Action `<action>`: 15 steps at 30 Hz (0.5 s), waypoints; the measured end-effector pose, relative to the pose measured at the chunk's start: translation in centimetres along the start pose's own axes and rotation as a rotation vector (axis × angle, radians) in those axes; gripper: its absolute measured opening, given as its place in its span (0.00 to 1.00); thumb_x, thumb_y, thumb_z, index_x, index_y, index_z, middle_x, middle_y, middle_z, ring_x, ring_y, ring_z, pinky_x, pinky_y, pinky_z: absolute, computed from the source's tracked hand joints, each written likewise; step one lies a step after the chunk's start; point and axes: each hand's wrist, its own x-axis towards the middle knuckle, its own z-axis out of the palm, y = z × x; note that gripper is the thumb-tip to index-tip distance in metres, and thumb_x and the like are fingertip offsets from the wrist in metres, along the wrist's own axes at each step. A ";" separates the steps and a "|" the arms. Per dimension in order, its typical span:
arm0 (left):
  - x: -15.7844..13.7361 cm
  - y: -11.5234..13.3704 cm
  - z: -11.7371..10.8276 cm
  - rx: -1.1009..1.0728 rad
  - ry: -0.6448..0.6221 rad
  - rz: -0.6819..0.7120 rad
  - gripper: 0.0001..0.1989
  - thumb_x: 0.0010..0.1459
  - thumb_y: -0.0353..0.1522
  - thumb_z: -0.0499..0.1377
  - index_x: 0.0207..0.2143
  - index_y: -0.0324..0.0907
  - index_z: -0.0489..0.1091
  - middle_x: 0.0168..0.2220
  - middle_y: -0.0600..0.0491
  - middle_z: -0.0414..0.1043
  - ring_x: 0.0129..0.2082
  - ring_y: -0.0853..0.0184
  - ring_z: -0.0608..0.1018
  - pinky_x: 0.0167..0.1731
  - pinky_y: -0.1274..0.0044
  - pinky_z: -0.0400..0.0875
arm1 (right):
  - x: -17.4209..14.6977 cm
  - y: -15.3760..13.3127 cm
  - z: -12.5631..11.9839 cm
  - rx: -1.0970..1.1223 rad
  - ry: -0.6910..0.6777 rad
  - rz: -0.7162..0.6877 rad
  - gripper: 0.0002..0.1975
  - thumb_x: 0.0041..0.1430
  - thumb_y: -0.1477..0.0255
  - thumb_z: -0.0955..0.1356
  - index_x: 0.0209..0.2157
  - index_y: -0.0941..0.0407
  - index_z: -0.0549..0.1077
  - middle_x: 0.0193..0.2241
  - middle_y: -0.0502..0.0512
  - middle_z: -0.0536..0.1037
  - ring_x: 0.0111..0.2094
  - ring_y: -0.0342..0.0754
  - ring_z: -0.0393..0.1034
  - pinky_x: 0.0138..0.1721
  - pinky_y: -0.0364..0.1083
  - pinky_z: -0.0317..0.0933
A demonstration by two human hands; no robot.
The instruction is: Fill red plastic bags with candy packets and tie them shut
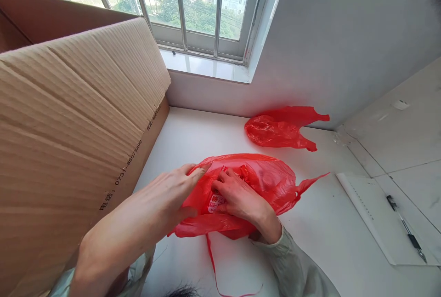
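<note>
A red plastic bag (272, 175) lies with its mouth spread wide on the white tabletop in front of me. My left hand (182, 191) rests against the bag's left rim, thumb and fingers apart. Inside the bag, my right hand (237, 193) curls its fingers over a small red packet (216, 201) with white printing. Part of the packet is hidden under that hand. Other shiny red wrapping shows behind the fingers, too crumpled to make out. One thin bag strip (212, 260) trails over the table toward me.
To the left stands a large open cardboard box (79, 117). Another red plastic bag (275, 129) lies crumpled by the wall. At right, a black pen (406, 228) rests on white paper (372, 214). A barred window (203, 7) is behind the table.
</note>
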 end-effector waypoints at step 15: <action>-0.8 2.1 -1.2 -0.103 0.064 -0.052 0.21 0.62 0.24 0.47 0.52 0.51 0.68 0.44 0.52 0.70 0.42 0.64 0.75 0.41 0.78 0.71 | -1.1 1.9 -2.1 0.066 0.040 0.148 0.09 0.58 0.82 0.65 0.35 0.55 0.75 0.40 0.55 0.71 0.42 0.47 0.64 0.42 0.45 0.58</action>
